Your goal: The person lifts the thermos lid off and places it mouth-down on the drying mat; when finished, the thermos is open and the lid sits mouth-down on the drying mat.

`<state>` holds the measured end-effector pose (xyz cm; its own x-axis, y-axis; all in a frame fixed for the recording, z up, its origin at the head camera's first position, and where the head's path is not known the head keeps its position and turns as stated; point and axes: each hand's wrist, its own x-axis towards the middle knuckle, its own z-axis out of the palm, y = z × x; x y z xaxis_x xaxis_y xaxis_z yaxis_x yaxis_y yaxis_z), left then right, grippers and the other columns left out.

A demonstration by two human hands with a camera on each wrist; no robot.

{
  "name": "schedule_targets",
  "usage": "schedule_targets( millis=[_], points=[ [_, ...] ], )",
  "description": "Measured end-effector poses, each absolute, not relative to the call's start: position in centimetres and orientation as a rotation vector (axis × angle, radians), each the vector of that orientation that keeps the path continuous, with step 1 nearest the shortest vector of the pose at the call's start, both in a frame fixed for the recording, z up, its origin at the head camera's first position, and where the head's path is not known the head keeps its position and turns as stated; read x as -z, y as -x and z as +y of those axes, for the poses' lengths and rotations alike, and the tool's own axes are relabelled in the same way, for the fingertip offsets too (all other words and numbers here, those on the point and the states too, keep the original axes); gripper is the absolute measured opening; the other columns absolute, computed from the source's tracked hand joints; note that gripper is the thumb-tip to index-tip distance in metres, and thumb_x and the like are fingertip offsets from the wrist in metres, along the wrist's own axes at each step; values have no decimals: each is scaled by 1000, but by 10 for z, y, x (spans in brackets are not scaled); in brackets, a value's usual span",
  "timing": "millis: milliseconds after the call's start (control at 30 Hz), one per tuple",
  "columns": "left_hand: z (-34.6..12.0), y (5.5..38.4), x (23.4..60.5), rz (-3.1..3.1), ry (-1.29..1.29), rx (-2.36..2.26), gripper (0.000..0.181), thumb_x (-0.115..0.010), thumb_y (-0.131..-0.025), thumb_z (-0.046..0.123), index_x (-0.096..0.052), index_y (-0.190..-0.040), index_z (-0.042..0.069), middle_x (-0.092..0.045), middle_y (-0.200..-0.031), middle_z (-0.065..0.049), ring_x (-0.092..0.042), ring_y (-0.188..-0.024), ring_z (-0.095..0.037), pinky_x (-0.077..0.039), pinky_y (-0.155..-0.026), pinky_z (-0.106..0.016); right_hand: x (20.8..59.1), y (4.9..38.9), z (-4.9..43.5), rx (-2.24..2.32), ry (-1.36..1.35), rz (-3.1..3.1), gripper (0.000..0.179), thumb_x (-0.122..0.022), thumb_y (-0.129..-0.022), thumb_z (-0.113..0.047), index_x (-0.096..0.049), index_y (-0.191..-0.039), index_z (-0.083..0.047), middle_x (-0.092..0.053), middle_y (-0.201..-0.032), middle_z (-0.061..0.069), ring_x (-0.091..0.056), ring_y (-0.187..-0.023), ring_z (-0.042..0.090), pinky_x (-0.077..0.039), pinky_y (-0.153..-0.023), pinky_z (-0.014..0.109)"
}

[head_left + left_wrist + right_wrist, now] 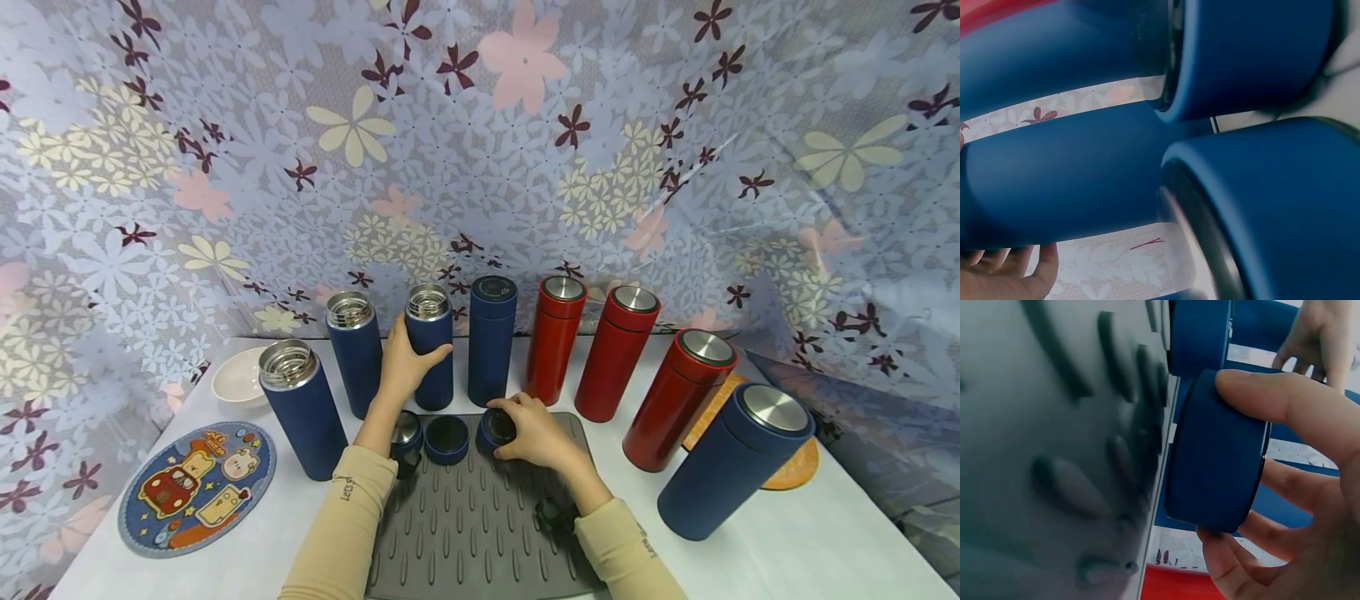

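My left hand (409, 358) grips an open blue thermos bottle (433, 377), thumb across its front and fingers at its left side. In the left wrist view, the left hand's fingers (1047, 265) show along the side of that bottle (1066, 178). On the grey mat (457, 533), my right hand (536, 429) pinches a round blue lid (495, 429) between thumb and fingers. The right wrist view shows this lid (1216, 456) at the mat's surface. To its left sit two more lids, a black-topped one (447, 439) and a silver-topped one (406, 428), partly behind my left wrist.
Two more open blue bottles (303, 417) (356, 354) stand left. A lidded blue bottle (492, 346), several red ones (678, 400) and another blue one (731, 467) stand rightward. A white bowl (240, 379), a cartoon placemat (198, 487) and an orange round board (795, 467) lie outward.
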<state>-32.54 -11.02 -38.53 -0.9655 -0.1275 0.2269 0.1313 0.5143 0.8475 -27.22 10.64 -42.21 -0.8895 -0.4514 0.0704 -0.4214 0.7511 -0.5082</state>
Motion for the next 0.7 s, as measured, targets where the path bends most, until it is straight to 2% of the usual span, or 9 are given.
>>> schedule_targets(
  millis=[267, 700],
  points=[
    [-110, 326, 385, -2497, -4, 1444, 93, -73, -78, 33, -18, -146, 3, -29, -145, -21, -34, -129, -37, -30, -104, -50, 427, 272, 104, 814, 772, 2874, 69, -84, -62, -14, -56, -125, -6, -56, -115, 15, -49, -102, 32, -44, -83, 47],
    [-109, 325, 384, -2517, -42, 1426, 93, -73, -78, 33, -18, -146, 3, -28, -145, -21, -33, -130, -37, -30, -105, -50, 430, 273, 104, 814, 809, 2865, 74, -85, -60, -14, -54, -127, -8, -55, -123, 13, -49, -108, 35, -43, -88, 49]
  ],
)
